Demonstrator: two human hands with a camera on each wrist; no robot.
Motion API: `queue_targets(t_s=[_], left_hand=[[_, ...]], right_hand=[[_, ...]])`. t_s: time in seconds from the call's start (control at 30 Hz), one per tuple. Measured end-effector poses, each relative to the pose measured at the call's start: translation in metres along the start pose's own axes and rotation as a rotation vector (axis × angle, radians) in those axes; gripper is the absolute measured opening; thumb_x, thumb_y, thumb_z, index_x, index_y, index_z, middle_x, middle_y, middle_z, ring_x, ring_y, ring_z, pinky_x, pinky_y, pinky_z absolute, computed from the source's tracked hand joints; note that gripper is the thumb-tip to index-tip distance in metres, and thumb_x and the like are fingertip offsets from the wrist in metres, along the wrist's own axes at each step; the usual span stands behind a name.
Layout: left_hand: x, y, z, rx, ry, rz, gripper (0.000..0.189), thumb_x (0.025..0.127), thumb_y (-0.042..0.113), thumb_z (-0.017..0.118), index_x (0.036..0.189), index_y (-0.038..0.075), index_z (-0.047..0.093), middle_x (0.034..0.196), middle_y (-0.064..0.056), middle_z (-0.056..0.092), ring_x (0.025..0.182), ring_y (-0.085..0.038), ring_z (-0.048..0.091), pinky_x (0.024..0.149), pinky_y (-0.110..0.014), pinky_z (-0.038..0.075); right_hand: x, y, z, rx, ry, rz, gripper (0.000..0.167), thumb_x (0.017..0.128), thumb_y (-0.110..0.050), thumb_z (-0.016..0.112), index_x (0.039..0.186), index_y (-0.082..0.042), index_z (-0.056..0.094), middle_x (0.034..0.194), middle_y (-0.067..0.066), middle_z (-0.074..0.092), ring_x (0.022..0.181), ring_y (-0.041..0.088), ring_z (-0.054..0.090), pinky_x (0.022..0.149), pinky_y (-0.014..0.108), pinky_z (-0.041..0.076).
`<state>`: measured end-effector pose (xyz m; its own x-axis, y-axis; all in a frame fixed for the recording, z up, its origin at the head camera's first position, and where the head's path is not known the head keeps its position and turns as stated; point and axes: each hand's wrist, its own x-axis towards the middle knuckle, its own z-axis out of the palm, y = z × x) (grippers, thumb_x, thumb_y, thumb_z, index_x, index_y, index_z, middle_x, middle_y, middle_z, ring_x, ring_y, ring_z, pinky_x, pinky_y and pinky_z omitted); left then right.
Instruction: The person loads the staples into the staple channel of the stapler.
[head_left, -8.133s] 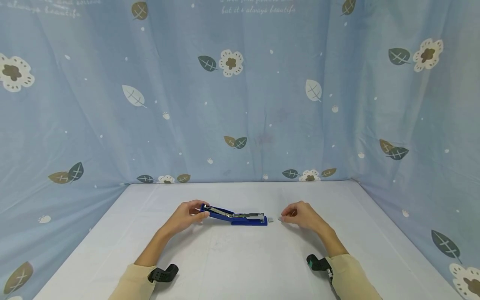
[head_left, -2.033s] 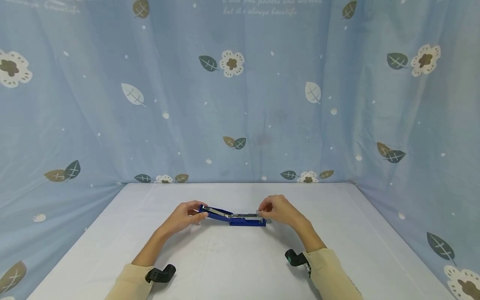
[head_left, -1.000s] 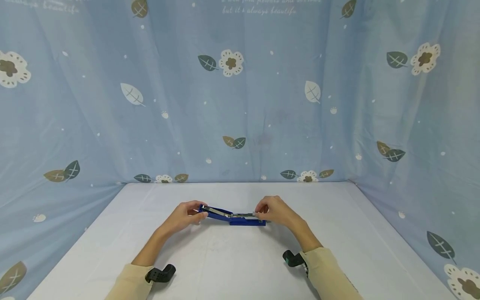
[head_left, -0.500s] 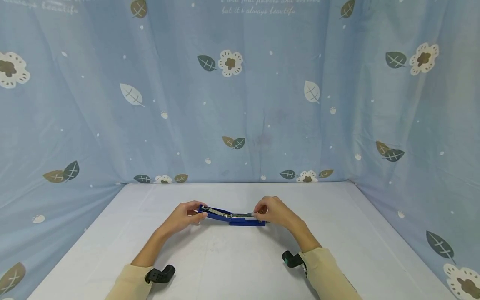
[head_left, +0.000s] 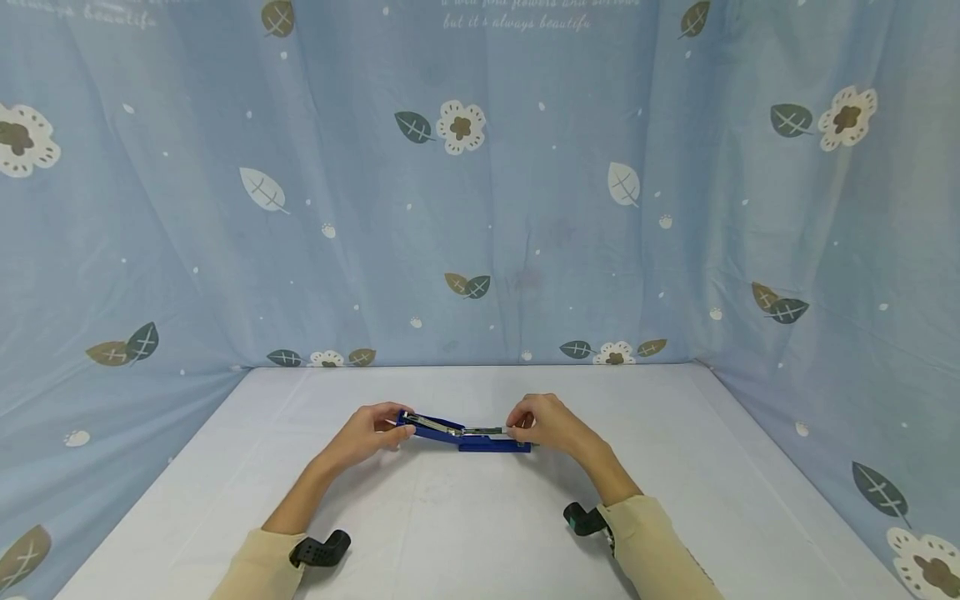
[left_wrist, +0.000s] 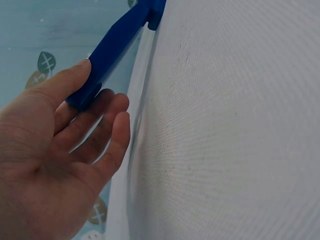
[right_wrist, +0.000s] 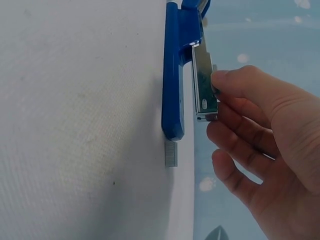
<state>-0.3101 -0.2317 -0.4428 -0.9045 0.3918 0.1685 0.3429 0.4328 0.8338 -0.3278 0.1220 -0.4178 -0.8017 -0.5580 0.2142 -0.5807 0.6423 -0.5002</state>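
A blue stapler [head_left: 495, 446] lies on the white table with its top arm swung back to the left. My left hand [head_left: 371, 433] grips the end of that raised arm [left_wrist: 112, 50] between thumb and fingers. At the other end, my right hand [right_wrist: 270, 120] is at the metal magazine [right_wrist: 204, 82], thumb and forefinger pinching a small strip of staples [right_wrist: 215, 68] over it. Those fingers hide most of the strip. A second strip of staples [right_wrist: 171, 154] lies on the table just past the tip of the stapler's base.
The white table [head_left: 450, 533] meets a blue curtain [head_left: 360, 208] with leaves and flowers along its back and sides. A black wrist camera [head_left: 322, 548] sits on the left wrist, another wrist camera [head_left: 585, 518] on the right.
The right hand picked up a strip of staples right of the stapler and brought it left to the magazine. Over the last second it shifted slightly left; the left hand kept its grip.
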Motion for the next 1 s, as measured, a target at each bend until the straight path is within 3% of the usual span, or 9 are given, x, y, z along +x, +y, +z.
queue_targets(t_s=[0.4, 0.8, 1.0], left_hand=[[-0.002, 0.003, 0.000, -0.010, 0.003, -0.008, 0.040, 0.094, 0.026, 0.068, 0.127, 0.006, 0.061, 0.106, -0.016, 0.070, 0.089, -0.033, 0.070, 0.071, -0.035, 0.061], [-0.002, 0.002, 0.000, -0.010, 0.011, -0.025, 0.042, 0.093, 0.027, 0.069, 0.127, 0.005, 0.060, 0.107, -0.015, 0.070, 0.087, -0.030, 0.071, 0.072, -0.034, 0.061], [-0.002, 0.004, 0.000, 0.000, 0.012, -0.015, 0.041, 0.093, 0.026, 0.068, 0.127, 0.005, 0.060, 0.107, -0.015, 0.071, 0.087, -0.032, 0.070, 0.072, -0.034, 0.061]], right_hand=[[-0.001, -0.001, -0.002, 0.014, -0.006, 0.033, 0.006, 0.087, -0.018, 0.075, 0.092, -0.015, 0.076, 0.086, -0.006, 0.067, 0.078, 0.006, 0.060, 0.066, 0.018, 0.051], [-0.003, 0.004, -0.002, 0.048, -0.008, 0.009, 0.007, 0.087, -0.018, 0.074, 0.093, -0.014, 0.076, 0.087, -0.004, 0.067, 0.076, 0.006, 0.060, 0.064, 0.018, 0.051], [-0.005, 0.007, -0.011, 0.042, 0.033, 0.002, 0.008, 0.089, -0.018, 0.072, 0.095, -0.013, 0.076, 0.084, -0.005, 0.068, 0.075, 0.009, 0.058, 0.062, 0.019, 0.050]])
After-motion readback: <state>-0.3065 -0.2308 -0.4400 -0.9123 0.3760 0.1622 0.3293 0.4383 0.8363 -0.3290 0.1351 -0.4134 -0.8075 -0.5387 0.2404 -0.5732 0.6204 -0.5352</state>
